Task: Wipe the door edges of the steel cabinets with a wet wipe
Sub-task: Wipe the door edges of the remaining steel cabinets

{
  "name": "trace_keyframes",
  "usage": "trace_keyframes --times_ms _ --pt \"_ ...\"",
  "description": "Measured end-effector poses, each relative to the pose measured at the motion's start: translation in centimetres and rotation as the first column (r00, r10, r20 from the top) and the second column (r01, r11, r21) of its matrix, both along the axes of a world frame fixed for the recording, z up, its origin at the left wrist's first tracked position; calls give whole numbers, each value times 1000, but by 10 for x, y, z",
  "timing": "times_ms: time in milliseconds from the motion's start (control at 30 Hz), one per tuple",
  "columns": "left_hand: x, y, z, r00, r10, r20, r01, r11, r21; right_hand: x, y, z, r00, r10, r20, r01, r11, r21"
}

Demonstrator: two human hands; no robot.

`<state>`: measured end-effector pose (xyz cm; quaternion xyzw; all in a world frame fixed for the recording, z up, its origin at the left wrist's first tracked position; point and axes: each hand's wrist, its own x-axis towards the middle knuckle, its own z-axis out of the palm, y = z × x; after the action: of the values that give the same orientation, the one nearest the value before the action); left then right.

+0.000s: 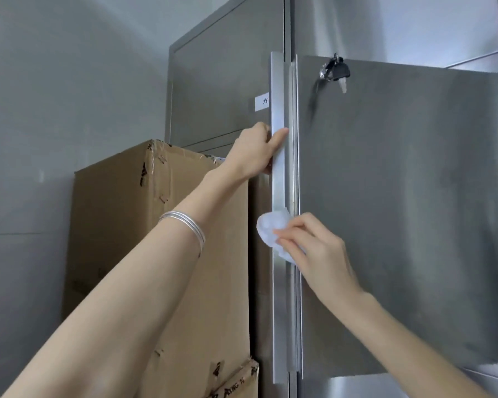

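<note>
Two steel cabinet doors meet in front of me. The left door's edge (279, 90) stands out as a narrow vertical strip, swung toward me. My left hand (256, 152) grips that edge from its left side, thumb laid across the front face. Lower down, my right hand (318, 248) pinches a crumpled white wet wipe (270, 228) and presses it against the same edge, by the gap to the right door (400, 211). Part of the wipe is hidden under my fingers.
A bunch of keys (335, 71) hangs from the lock at the right door's top left. A tall taped cardboard box (144, 225) stands left of the cabinet against the grey wall. A small white label (261, 103) sits on the left door.
</note>
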<state>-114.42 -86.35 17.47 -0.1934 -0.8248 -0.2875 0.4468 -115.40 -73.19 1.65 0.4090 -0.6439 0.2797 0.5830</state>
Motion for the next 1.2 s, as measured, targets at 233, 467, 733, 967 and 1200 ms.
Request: trace_keyframes --times_ms 233,467,733,967,1200 --pt "-4 0 -4 996 73 -42 -74 997 -24 2 -13 -57 1000 2 -30 -7 988 -155" --pt "-9 2 -5 996 94 11 -94 995 -24 -10 -20 31 990 55 134 -29 982 -186" --pt "5 5 -5 993 108 44 -105 993 -56 5 -6 -98 990 3 142 -1 1000 -17" --pt "21 4 -8 999 -51 6 51 999 4 13 -26 -38 994 80 81 -43 920 -390" --pt "12 6 -16 996 20 -85 -20 1000 -3 15 -16 -106 986 64 152 -19 961 -278"
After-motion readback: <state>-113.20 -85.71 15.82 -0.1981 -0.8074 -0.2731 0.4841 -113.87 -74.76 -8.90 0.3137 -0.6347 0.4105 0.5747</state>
